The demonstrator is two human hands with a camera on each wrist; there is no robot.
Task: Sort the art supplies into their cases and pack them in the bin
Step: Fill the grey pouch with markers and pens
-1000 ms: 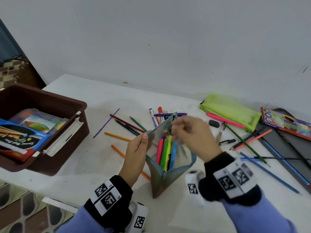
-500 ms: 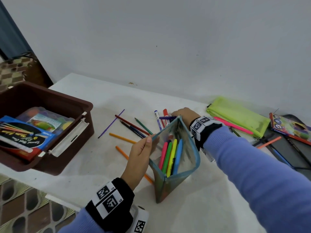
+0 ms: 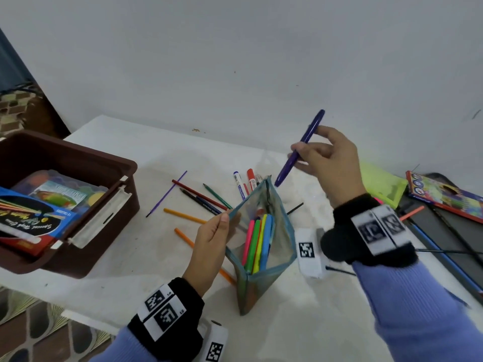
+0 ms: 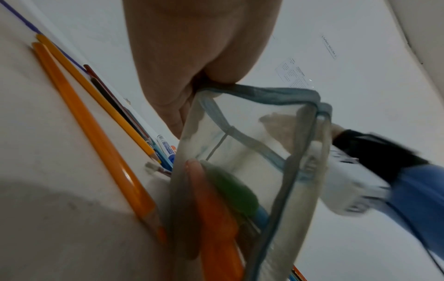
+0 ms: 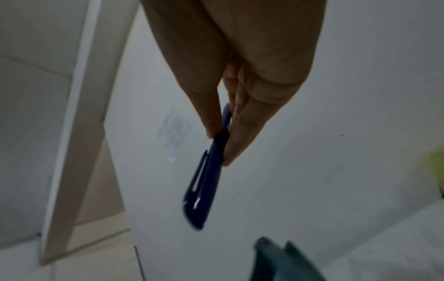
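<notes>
Since half a second ago the right hand point(image 3: 330, 163) has come back from the far side of the desk point(image 3: 130, 270) and now pinches a purple pen point(image 3: 300, 147), raised above the pouch mouth. At the left the brown bin point(image 3: 78, 257) sits at the desk edge, already holding a blue pencil box point(image 3: 31, 220) and a clear packet. Loose colour pencils point(image 3: 188, 218) lie between the bin and the left hand point(image 3: 213, 246), which pinches the near rim of the clear pouch point(image 3: 261, 283), keeping it upright and open; pink, green, yellow and blue markers point(image 3: 257, 244) stand inside. To do this step well, I would lower the pen's bottom end into the gap beside the markers while the left hand keeps the rim pulled wide, letting go only once the tip is well inside. Further right lie a green pouch point(image 3: 384, 186) and a pencil tin point(image 3: 444, 197).
</notes>
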